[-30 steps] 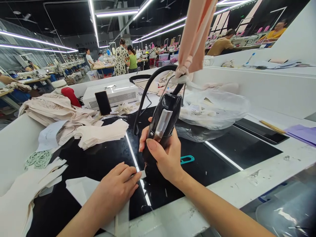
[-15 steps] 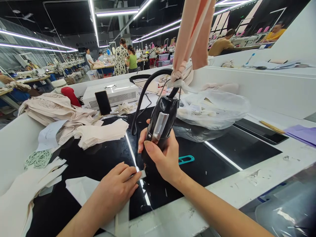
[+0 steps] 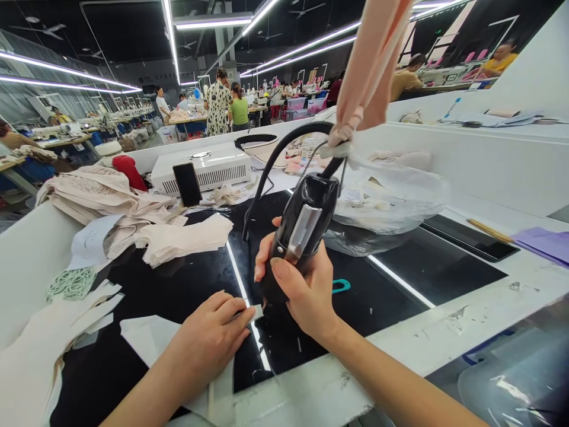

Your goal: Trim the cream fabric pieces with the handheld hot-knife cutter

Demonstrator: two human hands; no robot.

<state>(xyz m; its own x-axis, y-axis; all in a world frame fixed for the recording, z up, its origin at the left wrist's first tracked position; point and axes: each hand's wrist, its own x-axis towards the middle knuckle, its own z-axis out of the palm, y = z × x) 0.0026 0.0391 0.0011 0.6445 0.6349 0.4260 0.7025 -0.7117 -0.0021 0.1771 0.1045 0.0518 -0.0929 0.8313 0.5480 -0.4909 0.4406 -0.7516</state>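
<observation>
Left side: stacked cream fabric pieces [image 3: 189, 238] lie on the counter [image 3: 462, 315], apart from the left hand [image 3: 208, 338]. Left fingers bent, pressing on a small pale strip [image 3: 257, 312] whose end pokes out beyond them. Strip could skew if that pressure is uneven — little of it shows. Right hand [image 3: 317, 296]: fingers closed around a black corded handheld tool [image 3: 316, 198], just right of the strip. Its lower end is hidden; contact cannot be told. Judged hazard: a wrist slip near the left fingertips. Cord [image 3: 311, 127] and knotted pink fabric [image 3: 347, 129] above could tug the tool off line.
</observation>
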